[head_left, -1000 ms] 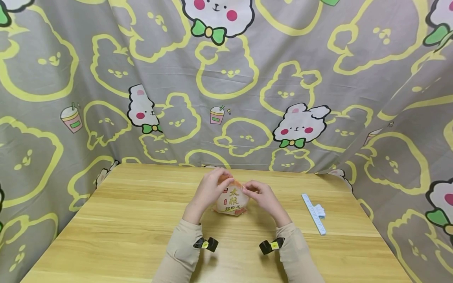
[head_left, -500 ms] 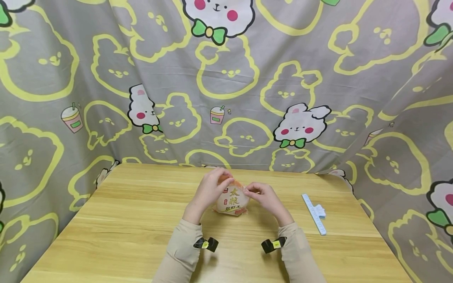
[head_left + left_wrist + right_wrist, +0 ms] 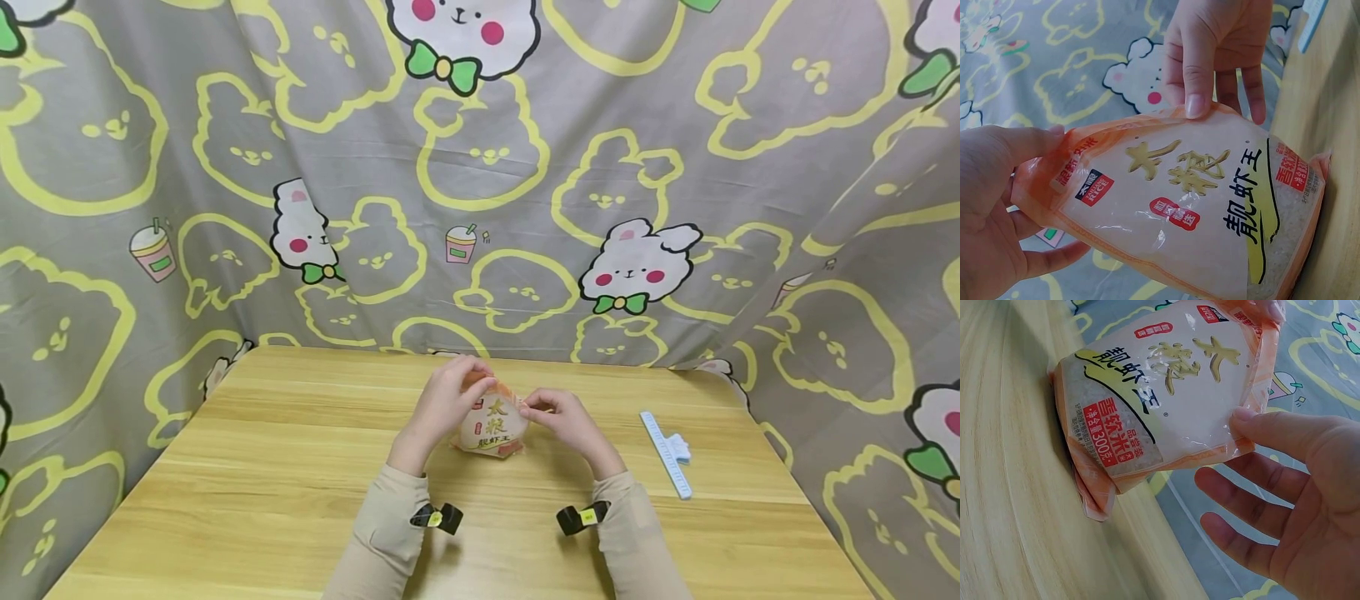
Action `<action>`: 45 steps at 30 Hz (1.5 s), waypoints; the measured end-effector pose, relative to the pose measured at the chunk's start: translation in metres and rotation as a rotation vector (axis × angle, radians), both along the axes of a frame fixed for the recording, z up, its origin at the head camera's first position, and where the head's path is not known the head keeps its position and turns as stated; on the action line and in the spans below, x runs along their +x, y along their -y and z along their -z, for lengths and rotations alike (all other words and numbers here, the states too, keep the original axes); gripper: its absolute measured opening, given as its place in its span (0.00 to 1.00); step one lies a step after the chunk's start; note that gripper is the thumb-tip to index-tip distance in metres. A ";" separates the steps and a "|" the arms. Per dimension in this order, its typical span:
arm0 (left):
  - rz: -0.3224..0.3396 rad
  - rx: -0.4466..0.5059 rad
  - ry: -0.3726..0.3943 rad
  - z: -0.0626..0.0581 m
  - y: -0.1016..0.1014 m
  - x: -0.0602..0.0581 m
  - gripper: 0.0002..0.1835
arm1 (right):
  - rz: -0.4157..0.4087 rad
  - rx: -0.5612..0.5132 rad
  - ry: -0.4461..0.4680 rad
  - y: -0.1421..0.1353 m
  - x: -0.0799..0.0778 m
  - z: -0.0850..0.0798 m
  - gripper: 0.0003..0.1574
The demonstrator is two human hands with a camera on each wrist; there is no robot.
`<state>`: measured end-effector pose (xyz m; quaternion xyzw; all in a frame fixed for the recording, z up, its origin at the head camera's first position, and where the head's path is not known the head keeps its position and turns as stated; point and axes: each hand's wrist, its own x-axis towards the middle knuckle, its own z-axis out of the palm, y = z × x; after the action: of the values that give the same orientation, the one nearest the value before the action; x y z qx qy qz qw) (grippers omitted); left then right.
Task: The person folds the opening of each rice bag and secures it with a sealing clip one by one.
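Observation:
A small orange and white bag of rice (image 3: 491, 425) stands upright on the table, its base touching the wood. My left hand (image 3: 448, 404) pinches the bag's top left corner between thumb and fingers. At the top right edge, my right hand (image 3: 566, 421) pinches the film, the thumb in front. The left wrist view shows the front of the rice bag (image 3: 1191, 194) with gold and black lettering, and grains through a clear lower part. In the right wrist view the right hand's (image 3: 1297, 487) lower fingers hang loosely below the bag.
A light blue sealing clip (image 3: 666, 454) with a ruler-like bar lies on the wooden table (image 3: 262, 467), right of the right hand. Behind the table hangs a grey patterned curtain (image 3: 360, 167), also along both sides. Each wrist wears a black camera (image 3: 450, 518).
My right hand has shifted slightly right along the bag's upper edge, still pinching it. The left hand and the bag stay nearly where they were.

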<state>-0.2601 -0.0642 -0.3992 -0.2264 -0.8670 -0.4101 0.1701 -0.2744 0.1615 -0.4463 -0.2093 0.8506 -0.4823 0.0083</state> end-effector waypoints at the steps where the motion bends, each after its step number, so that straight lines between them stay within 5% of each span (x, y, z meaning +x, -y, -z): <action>1: 0.000 0.000 0.001 0.000 0.000 0.000 0.04 | -0.002 -0.001 0.001 0.000 0.000 0.000 0.07; 45: 0.010 0.008 -0.011 0.000 0.001 0.001 0.05 | -0.043 0.050 0.030 -0.012 -0.002 0.004 0.10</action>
<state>-0.2594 -0.0647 -0.3997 -0.2323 -0.8632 -0.4133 0.1737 -0.2769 0.1739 -0.4504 -0.2199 0.8576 -0.4635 0.0369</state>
